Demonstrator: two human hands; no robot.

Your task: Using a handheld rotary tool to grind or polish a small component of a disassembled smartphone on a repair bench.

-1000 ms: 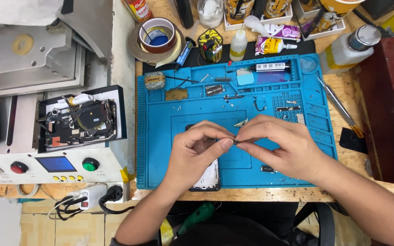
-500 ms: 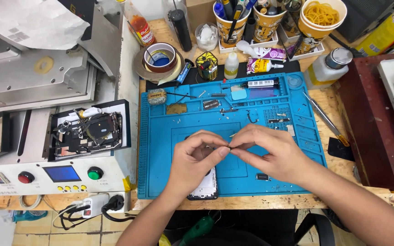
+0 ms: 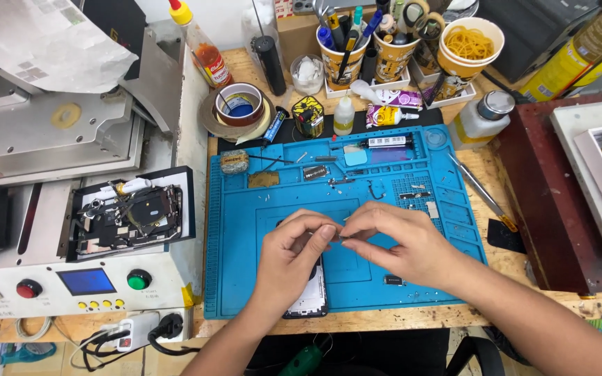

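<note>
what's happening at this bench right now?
A person works over a blue repair mat. The left hand and right hand meet above the mat's middle, fingers pinching something too small to identify. A dark phone lies face-down under the left hand. Small loose parts sit in the mat's upper trays; a dismantled phone board rests on the machine to the left.

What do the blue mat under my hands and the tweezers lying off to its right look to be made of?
Blue mat: probably silicone or soft rubber; matte, no glare, with moulded ridges and small trays. Tweezers: apparently bare metal; thin, silvery-grey, catching the light along their length. The bench below looks like unfinished wood, with visible grain.
</note>
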